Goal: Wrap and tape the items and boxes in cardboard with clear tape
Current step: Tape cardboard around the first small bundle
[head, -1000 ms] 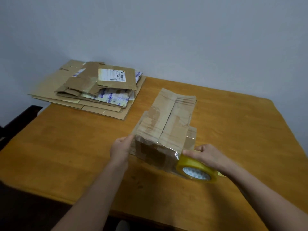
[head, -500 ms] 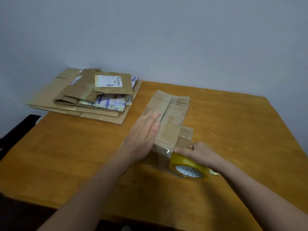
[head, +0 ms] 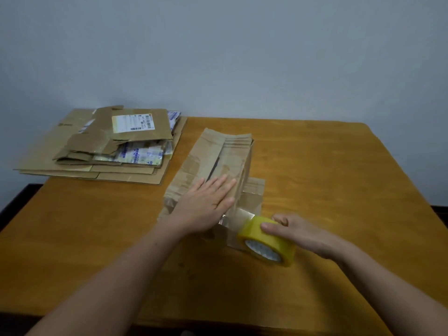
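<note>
A cardboard-wrapped bundle (head: 219, 156) lies in the middle of the wooden table (head: 339, 180), with old tape marks and a dark gap along its top seam. My left hand (head: 206, 202) lies flat on the near end of its top, fingers straight and pressing down. My right hand (head: 293, 232) grips a yellowish roll of clear tape (head: 266, 241) just right of the bundle's near corner. A short shiny strip of tape (head: 238, 218) stretches from the roll to the bundle's near right side.
A stack of flattened cardboard boxes (head: 101, 144) with shipping labels lies at the table's far left corner and hangs over its edge. A pale wall stands behind the table. A dark piece of furniture (head: 14, 202) sits beyond the left edge.
My left hand left the bundle's near left side and now presses flat on its top. My right hand pulled the tape roll to the right, away from the bundle, drawing out a strip.
</note>
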